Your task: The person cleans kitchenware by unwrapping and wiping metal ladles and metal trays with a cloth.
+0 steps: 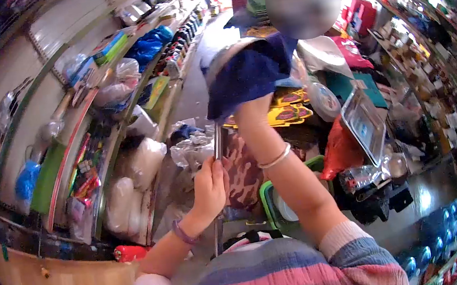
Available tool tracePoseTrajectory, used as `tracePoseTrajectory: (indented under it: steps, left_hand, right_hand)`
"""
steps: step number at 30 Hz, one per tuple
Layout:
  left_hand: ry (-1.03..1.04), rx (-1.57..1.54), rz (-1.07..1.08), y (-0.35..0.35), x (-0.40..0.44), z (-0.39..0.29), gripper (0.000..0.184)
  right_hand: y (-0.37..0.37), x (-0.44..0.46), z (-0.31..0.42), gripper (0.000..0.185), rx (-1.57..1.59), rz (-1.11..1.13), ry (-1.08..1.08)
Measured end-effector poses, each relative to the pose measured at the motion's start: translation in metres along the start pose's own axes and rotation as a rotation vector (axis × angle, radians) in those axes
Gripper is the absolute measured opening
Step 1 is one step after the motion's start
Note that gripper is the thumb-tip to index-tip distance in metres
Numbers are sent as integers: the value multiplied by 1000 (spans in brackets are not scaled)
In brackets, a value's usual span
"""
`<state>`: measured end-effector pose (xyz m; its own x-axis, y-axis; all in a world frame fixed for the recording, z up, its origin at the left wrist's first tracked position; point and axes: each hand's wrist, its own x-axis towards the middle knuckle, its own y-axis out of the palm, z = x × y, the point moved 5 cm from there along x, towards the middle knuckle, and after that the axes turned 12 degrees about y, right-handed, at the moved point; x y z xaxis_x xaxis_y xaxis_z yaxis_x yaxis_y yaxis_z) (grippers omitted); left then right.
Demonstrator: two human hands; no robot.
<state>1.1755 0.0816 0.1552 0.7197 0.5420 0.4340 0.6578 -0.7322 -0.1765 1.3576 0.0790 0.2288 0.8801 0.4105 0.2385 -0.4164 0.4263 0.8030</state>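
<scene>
My left hand [211, 188] is closed around a thin metal pole [218, 144], which runs up towards a navy blue cloth hat [246, 77]. Raised in front of me, the hat has a wide, drooping brim and a greyish upper edge. My right hand [255, 107] reaches up to its underside and holds it. The brim covers the fingers of that hand. Below my hands lies a camouflage-patterned cloth [241, 166]. Yellow patterned items [287, 109] are just beyond my right wrist.
Shelves with bagged goods [147, 162] line the left. A person [302, 3] is ahead, close to the hat. On the right are a clear plastic tray [365, 127], an orange-red bag [338, 148] and crowded shelves. A green-rimmed container [271, 209] sits beneath my right forearm.
</scene>
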Motion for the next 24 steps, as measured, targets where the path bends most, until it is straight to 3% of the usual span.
tracePoseTrajectory:
  steps: [2,4,6,7,8,9,11,13,14,17,19,21,22,24]
  left_hand:
    - [8,38,31,3,0,0,25]
    - [57,111,27,-1,-1,1,24]
    - [163,225,13,-10,0,0,23]
    - [106,172,26,-10,0,2,23]
    - [45,116,43,-9,-1,2,23]
    - [-20,58,60,-6,-5,2,23]
    - [-124,-14,105,5,-8,-1,22]
    - [-110,32,119,9,-7,-3,21]
    - [-51,113,116,8,-6,-4,21]
    - [79,231,26,-4,-1,15,18]
    - [140,238,-79,-20,9,19,16]
    - [203,200,-165,-39,20,-9,14]
    - [247,217,-194,-46,25,-25,12]
    - [255,212,-237,-63,33,-28,11]
  right_hand:
    - [9,-1,6,36,-338,123,-132]
    - [18,-15,23,35,-939,404,-420]
    - [22,-25,37,35,-1310,713,-637]
    - [19,-21,43,35,-1394,695,-632]
    - [14,-11,51,33,-1427,467,-543]
    - [13,-6,61,36,-1506,260,-609]
    - [-2,-8,63,34,-1001,203,-604]
    - [-16,-6,30,37,-500,454,8]
    - [-22,-10,15,39,-262,446,289]
    - [-10,-20,31,29,-980,761,-195]
    - [-7,-16,37,22,-1310,888,-85]
    - [-47,0,18,23,-1581,549,14]
    - [-86,12,7,25,-1262,355,112]
    - [-137,28,11,28,-615,79,544]
